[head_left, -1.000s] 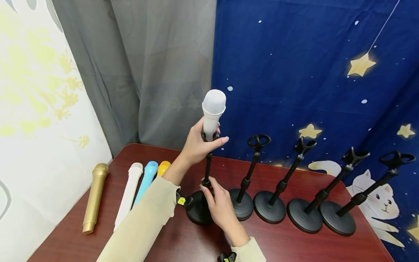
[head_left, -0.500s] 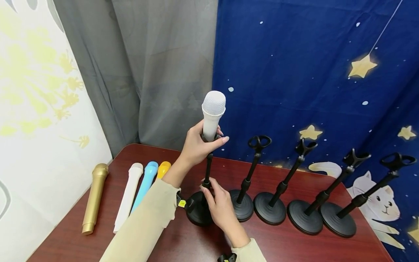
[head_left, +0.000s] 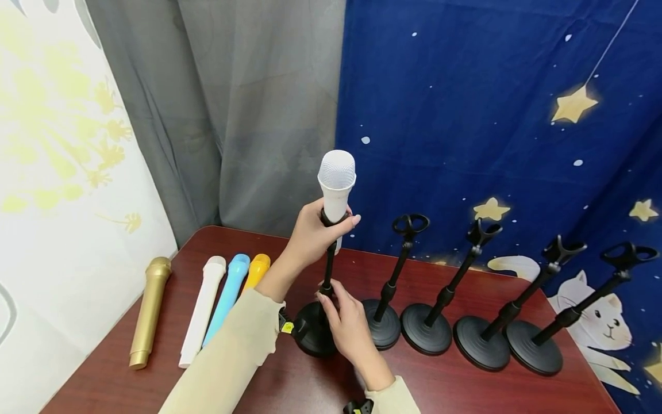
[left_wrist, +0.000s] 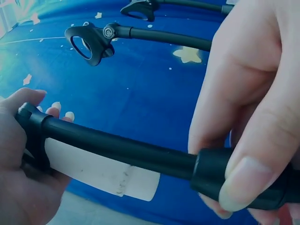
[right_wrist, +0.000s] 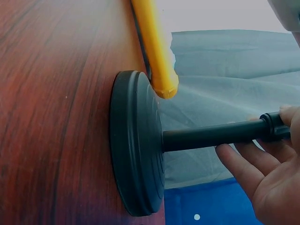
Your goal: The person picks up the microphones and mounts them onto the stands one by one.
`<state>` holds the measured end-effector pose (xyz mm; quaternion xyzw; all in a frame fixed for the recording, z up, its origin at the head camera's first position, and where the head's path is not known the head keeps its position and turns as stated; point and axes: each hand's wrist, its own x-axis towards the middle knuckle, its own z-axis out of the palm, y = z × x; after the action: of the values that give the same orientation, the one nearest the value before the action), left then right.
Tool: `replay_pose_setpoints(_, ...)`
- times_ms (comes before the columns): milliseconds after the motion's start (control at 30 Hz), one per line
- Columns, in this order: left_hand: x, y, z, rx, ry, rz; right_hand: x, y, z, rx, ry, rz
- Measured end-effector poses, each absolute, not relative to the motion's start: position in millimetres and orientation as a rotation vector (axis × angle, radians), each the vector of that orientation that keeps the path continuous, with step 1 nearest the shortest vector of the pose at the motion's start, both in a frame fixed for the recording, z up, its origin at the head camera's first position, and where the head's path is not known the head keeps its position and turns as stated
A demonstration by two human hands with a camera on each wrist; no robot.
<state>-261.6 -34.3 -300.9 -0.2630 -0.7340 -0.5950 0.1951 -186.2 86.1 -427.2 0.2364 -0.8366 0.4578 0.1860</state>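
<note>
A white microphone [head_left: 337, 175] stands upright, slightly tilted, in the clip of a black microphone stand [head_left: 328, 267]. My left hand [head_left: 309, 234] is wrapped around the microphone and clip, thumb across the front. The left wrist view shows the microphone's lower end [left_wrist: 103, 171] out below the clip [left_wrist: 35, 136], beside the pole. My right hand [head_left: 350, 325] pinches the pole's collar [left_wrist: 211, 173] between thumb and fingers, above the round base [right_wrist: 136, 145]. That base sits flat on the table.
Several black stands with bare clips, such as the nearest one [head_left: 381, 322], line the table [head_left: 289, 391] to the right. Gold [head_left: 150, 313], white [head_left: 203, 313], blue [head_left: 227, 296] and yellow [head_left: 257, 270] microphones lie at left. Grey [head_left: 274, 115] and blue [head_left: 439, 115] curtains hang behind.
The white microphone has slid down a little through the clip, and its lower end now shows below my left hand. That hand has dropped slightly with it; my right hand stays on the collar.
</note>
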Motion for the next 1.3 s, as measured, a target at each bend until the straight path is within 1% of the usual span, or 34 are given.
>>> replay_pose_setpoints(233,-258.3,-34.5,-295.3,-0.72,-2.154,-1.734,-185.0,84.7,-426.8,0.659,-2.339,1.274)
replay_pose_setpoints(433,-257.9,-36.4,-296.8,-0.711,-2.17,-1.843,-183.9,83.9,-427.4,0.643,-2.35,1.279)
replay_pose_setpoints(767,-251.3,-36.9,-298.2,-0.657,-2.175,-1.892,-180.2,84.8,-425.6,0.652,-2.362,1.326)
replay_pose_setpoints(933,-243.7,-39.0,-296.7,-0.636,-2.195,-1.894,-176.7,88.1,-421.5,0.678,-2.39,1.424)
replay_pose_setpoints(1100,-237.9,-47.2,-300.1,-0.658,-2.265,-1.799,-175.7,93.9,-421.3,0.608,-2.519,1.556)
replay_pose_setpoints(1167,-233.4,-53.1,-303.5,-0.649,-2.295,-1.765,-175.5,97.1,-424.7,0.589,-2.601,1.516)
replay_pose_setpoints(1300,-221.5,-67.2,-312.9,-0.565,-2.331,-1.723,-177.0,104.9,-434.4,0.603,-2.76,1.284)
